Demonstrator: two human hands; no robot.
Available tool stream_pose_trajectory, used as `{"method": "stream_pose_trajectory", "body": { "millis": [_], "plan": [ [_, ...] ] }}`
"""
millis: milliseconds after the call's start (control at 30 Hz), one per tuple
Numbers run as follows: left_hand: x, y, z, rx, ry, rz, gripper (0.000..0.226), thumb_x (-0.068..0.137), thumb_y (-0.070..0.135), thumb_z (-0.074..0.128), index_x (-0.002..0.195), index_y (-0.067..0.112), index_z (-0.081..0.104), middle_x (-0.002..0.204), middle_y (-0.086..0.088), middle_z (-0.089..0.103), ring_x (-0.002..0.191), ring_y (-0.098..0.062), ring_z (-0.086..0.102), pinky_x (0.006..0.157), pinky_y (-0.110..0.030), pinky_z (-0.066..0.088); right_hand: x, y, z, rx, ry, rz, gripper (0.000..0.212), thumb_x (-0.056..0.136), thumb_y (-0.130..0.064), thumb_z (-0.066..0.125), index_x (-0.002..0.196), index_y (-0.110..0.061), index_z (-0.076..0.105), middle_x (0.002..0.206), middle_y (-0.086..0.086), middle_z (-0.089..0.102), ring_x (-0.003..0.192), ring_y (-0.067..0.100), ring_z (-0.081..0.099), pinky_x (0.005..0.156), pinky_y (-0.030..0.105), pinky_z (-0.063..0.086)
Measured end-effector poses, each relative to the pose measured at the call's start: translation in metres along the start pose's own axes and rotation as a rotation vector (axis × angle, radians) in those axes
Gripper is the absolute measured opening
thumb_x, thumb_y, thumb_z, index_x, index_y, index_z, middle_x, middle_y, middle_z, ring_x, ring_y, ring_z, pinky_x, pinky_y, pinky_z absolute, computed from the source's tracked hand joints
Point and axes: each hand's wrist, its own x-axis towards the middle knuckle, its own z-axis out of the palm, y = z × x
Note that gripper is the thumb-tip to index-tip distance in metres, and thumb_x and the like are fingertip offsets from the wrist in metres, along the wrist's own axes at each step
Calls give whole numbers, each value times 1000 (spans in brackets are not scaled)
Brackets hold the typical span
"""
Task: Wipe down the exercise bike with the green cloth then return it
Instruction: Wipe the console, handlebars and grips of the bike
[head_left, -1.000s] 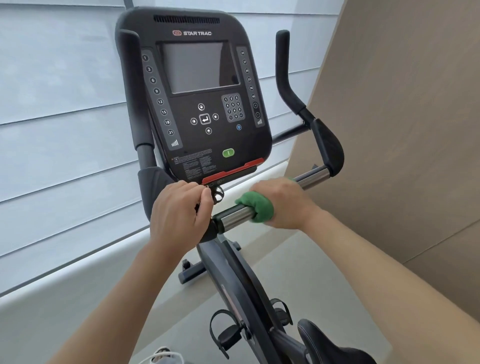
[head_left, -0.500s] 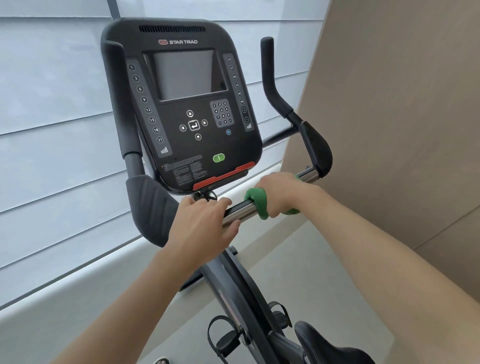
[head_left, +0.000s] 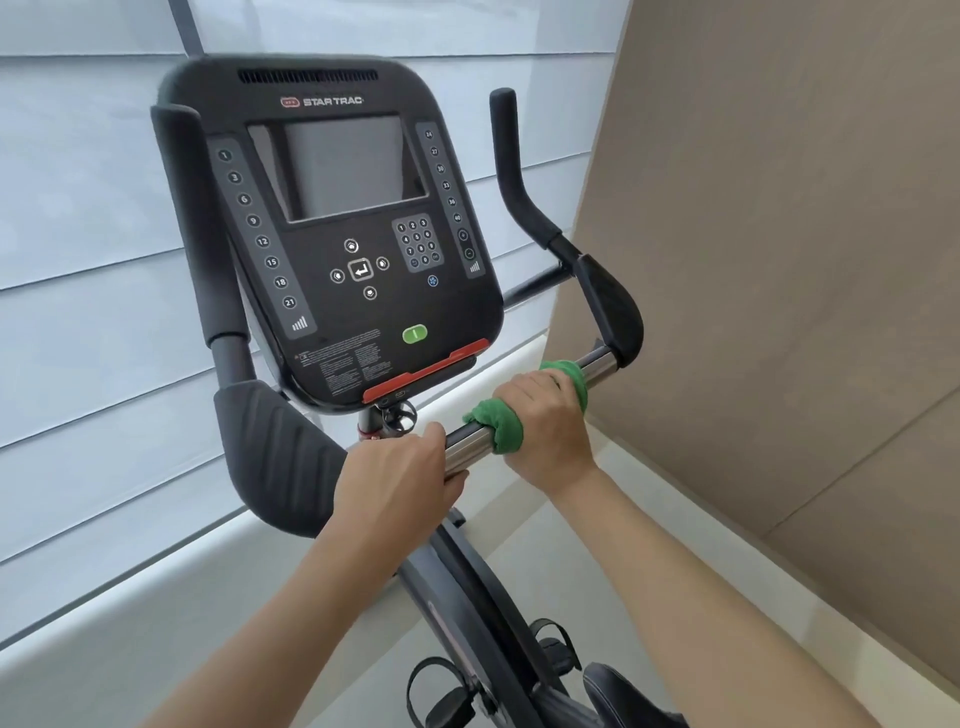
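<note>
Head view: right hand (head_left: 545, 421) clenches the green cloth (head_left: 498, 428) round the chrome handlebar (head_left: 597, 364) — left hand (head_left: 400, 467) grasps the bar bare. Wiping looks mid-way; console (head_left: 332, 234), seat (head_left: 618, 696) and returning the cloth probably remain.

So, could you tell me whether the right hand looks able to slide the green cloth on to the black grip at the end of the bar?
Probably yes. The right hand holds the green cloth around the chrome bar, and only bare bar lies between it and the black grip.
</note>
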Motion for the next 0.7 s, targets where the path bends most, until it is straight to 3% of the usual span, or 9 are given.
{"method": "stream_pose_trajectory", "body": {
  "millis": [100, 200, 300, 367, 567, 700],
  "plan": [
    [0, -2, 0, -10, 3, 5, 40, 98, 63, 48, 93, 24, 43, 65, 9, 52, 52, -17, 53, 52, -29, 43, 2, 3, 2, 9, -78, 8, 17, 79, -24, 78, 89, -22, 64, 84, -4, 65, 83, 19, 60, 95, 39, 45],
    [0, -1, 0, -6, 6, 5, 40, 98, 65, 48, 95, 25, 44, 68, 9, 56, 54, -15, 56, 53, -29, 47, 12, 25, -8, 11, -218, -154, 22, 76, -19, 74, 92, -24, 60, 84, -7, 61, 79, 18, 55, 84, 34, 42],
    [1, -1, 1, -18, 7, 17, 40, 98, 64, 50, 93, 25, 43, 66, 10, 55, 50, -14, 54, 50, -27, 40, 29, 55, -20, 12, -363, -243, 26, 75, -27, 75, 95, -23, 60, 84, -9, 57, 75, 18, 52, 77, 32, 39],
    [1, -2, 2, -19, 8, 17, 40, 99, 63, 49, 91, 25, 42, 65, 10, 53, 49, -14, 52, 50, -28, 43, 36, 79, -25, 16, -366, -220, 28, 72, -34, 77, 93, -22, 61, 82, -11, 55, 71, 17, 51, 73, 35, 43],
    [2, -1, 6, -4, 3, 14, 40, 99, 62, 46, 89, 24, 42, 63, 9, 47, 48, -14, 48, 49, -29, 45, 47, 124, -28, -10, -410, -160, 25, 73, -24, 81, 88, -16, 63, 79, -4, 61, 70, 22, 55, 74, 44, 50],
    [1, 0, 4, -4, -4, 20, 39, 98, 61, 47, 89, 24, 43, 62, 9, 47, 46, -14, 45, 47, -28, 37, 59, 111, -35, -109, -633, -37, 28, 69, -29, 81, 84, -27, 57, 80, -10, 60, 73, 17, 56, 76, 38, 53]
  ]
}}
